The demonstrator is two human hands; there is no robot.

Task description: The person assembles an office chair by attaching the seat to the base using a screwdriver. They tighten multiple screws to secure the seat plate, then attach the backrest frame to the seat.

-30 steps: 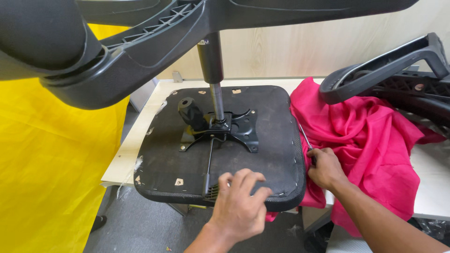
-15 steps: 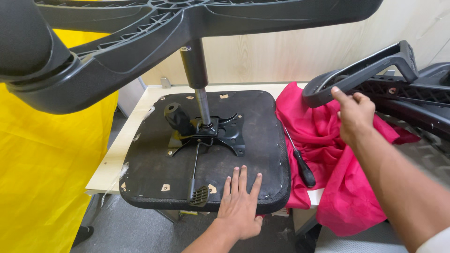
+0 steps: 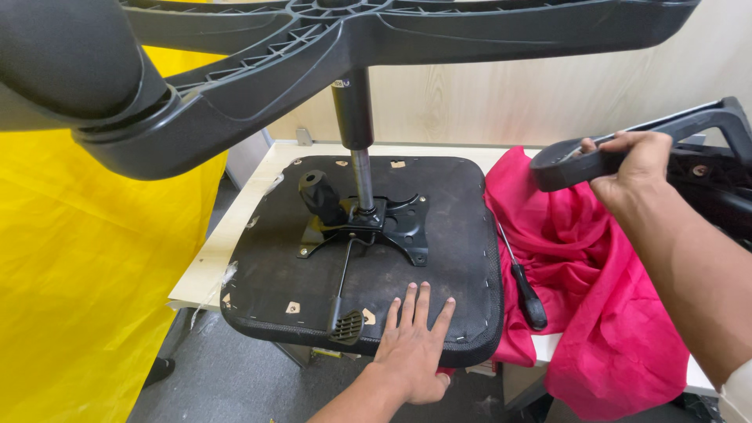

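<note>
An upturned black chair seat [image 3: 446,219] lies on a light wooden table [image 3: 235,235], its metal mechanism [image 3: 368,223] and gas column [image 3: 354,117] pointing up to the black star base [image 3: 329,47]. My left hand [image 3: 411,345] rests flat on the seat's near edge, fingers spread. At the right, my right hand [image 3: 634,168] grips a black armrest [image 3: 572,164] above a pink cloth [image 3: 595,258]. A black-handled screwdriver [image 3: 523,278] lies on the cloth beside the seat.
A yellow sheet [image 3: 78,274] hangs at the left. A pale wood wall panel [image 3: 501,94] stands behind the table. More black chair parts [image 3: 717,184] lie at the far right. Grey floor [image 3: 219,384] shows below the table edge.
My right hand let go of the screwdriver on the cloth, rose to the right and took hold of the armrest. My left hand stayed on the seat's near edge, flattening out.
</note>
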